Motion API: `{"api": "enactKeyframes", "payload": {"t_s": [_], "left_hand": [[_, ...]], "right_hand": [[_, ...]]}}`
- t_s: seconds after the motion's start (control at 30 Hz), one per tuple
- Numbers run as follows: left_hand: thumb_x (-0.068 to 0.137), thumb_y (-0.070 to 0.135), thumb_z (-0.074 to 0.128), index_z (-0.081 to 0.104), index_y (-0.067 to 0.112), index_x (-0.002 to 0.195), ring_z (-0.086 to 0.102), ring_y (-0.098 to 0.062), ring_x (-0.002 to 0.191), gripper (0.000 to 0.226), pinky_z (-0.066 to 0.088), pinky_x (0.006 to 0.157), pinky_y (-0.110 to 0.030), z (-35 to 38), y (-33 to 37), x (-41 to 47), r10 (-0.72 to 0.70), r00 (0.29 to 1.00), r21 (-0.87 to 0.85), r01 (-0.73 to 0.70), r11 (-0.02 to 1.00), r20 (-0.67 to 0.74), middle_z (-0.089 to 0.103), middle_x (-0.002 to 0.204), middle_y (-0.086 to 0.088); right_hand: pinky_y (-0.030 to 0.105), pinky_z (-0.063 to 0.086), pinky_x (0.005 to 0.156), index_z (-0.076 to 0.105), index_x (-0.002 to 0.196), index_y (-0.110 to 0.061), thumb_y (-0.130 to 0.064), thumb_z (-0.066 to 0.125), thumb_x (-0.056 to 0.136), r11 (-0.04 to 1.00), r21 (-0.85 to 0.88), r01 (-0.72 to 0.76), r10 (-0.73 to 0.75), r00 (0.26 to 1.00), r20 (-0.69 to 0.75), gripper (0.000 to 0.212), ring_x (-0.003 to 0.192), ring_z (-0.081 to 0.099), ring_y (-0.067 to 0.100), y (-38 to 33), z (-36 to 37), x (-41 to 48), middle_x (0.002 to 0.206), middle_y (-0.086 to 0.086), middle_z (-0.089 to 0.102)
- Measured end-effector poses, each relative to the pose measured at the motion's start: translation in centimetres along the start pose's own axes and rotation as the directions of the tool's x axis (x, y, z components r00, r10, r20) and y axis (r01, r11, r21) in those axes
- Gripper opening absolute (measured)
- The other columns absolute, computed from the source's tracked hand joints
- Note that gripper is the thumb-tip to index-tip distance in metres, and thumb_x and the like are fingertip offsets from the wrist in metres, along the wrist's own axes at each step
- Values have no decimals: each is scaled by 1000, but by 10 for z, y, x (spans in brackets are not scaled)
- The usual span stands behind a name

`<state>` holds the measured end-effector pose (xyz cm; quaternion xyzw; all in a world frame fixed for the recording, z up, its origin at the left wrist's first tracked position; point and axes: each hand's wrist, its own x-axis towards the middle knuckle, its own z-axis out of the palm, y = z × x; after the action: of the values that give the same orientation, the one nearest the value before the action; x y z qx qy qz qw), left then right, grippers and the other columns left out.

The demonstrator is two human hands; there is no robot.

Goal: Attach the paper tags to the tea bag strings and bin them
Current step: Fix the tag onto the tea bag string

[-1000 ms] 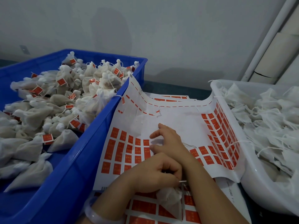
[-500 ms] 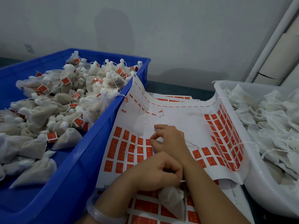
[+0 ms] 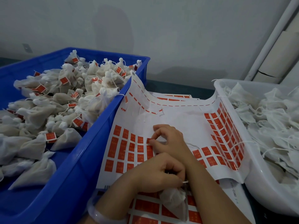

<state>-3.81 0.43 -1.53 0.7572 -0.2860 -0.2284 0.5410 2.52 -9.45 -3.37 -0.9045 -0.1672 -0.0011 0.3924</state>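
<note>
- Currently a red tag (image 3: pixel 149 140) is pinched at its edge between thumb and forefinger of the right hand (image 3: pixel 169 139), on the sticker sheet (image 3: pixel 178 120) that is spread between the two containers; the other fingers are loosely curled.
- The left hand (image 3: pixel 160 175) is curled closed on the near side, with the white string (image 3: pixel 185 181) nipped at its fingertips and the tea bag (image 3: pixel 173 198) hanging just below it.
- The tag is best peeled slowly from one corner, so that it is not torn and neighbouring tags are not lifted.
- The string should be kept taut with its free end exposed, so that the tag can be folded over it squarely.
- Once tagged, the bag belongs in the blue crate (image 3: pixel 90 152) at left with the tagged bags (image 3: pixel 64 102); untagged bags (image 3: pixel 267 120) are heaped in the white tub (image 3: pixel 252 159) at right.
</note>
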Motion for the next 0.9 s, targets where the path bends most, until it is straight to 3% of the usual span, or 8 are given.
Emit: {"api": "enactKeyframes", "payload": {"t_s": [0.1, 0.27, 0.47, 0.5, 0.57, 0.63, 0.77, 0.9], "left_hand": [[80, 14, 49, 57, 19, 66, 48, -24, 66, 16, 41, 67, -36, 0, 0, 0, 11, 1000, 4, -11, 1000, -7, 51, 67, -7], [78, 17, 49, 55, 26, 64, 48, -15, 68, 18, 43, 70, -35, 0, 2, 0, 5, 1000, 20, -5, 1000, 2, 50, 64, 3], [81, 20, 52, 60, 24, 68, 52, -5, 64, 16, 44, 65, -22, -1, 0, 1, -2, 999, -39, 0, 999, -37, 54, 63, 13], [81, 20, 54, 63, 25, 69, 55, -9, 64, 16, 47, 63, -24, -2, -1, 1, 9, 997, -74, -15, 997, -72, 57, 65, 8], [81, 21, 58, 68, 23, 73, 58, -34, 73, 13, 51, 69, -43, -5, -2, 2, 45, 983, -167, -75, 983, -178, 61, 75, -14], [78, 25, 61, 72, 20, 77, 59, -41, 81, 12, 52, 75, -49, -8, -1, 3, 74, 948, -210, -144, 967, -309, 64, 82, -19], [83, 13, 64, 74, 27, 68, 66, -11, 73, 22, 54, 65, -19, -16, 0, 4, 17, 819, -203, -161, 966, -573, 71, 74, 5], [82, 8, 64, 71, 23, 65, 66, -7, 72, 24, 53, 61, -15, -17, 1, 5, -60, 714, -181, -95, 979, -697, 71, 73, 8]], "right_hand": [[44, 40, 103, 53, 73, -34, -24, 62, 88, 981, 196, -6, 9, 1000, -14, 20, 112, 51, 10, -2, -5, -4, 116, -16, 55], [37, 50, 93, 62, 76, -25, -17, 62, 87, 900, 436, -22, 50, 997, -54, 14, 101, 60, 10, -1, -10, -7, 101, -21, 62], [14, 53, 60, 63, 80, -27, -20, 67, 82, 845, 533, 53, 127, 947, -295, 9, 76, 66, 8, 5, -17, -10, 74, -18, 68], [14, 52, 60, 64, 80, -27, -20, 69, 81, 833, 549, 66, 143, 933, -330, 8, 74, 66, 8, 5, -19, -12, 74, -17, 68], [17, 54, 59, 66, 80, -25, -19, 71, 79, 802, 589, 96, 173, 908, -383, 7, 72, 67, 12, 3, -25, -15, 76, -11, 70], [17, 53, 57, 67, 80, -25, -20, 71, 78, 774, 621, 124, 217, 870, -443, 7, 73, 68, 12, 1, -35, -17, 77, -10, 71], [15, 53, 56, 64, 90, -35, -24, 72, 76, 730, 662, 166, 293, 800, -523, 19, 78, 68, 1, -1, -55, -23, 80, -22, 70], [16, 52, 54, 69, 77, -32, -22, 69, 78, 699, 702, 140, 372, 767, -523, 11, 78, 68, 1, -2, -56, -36, 79, -23, 70]]}}
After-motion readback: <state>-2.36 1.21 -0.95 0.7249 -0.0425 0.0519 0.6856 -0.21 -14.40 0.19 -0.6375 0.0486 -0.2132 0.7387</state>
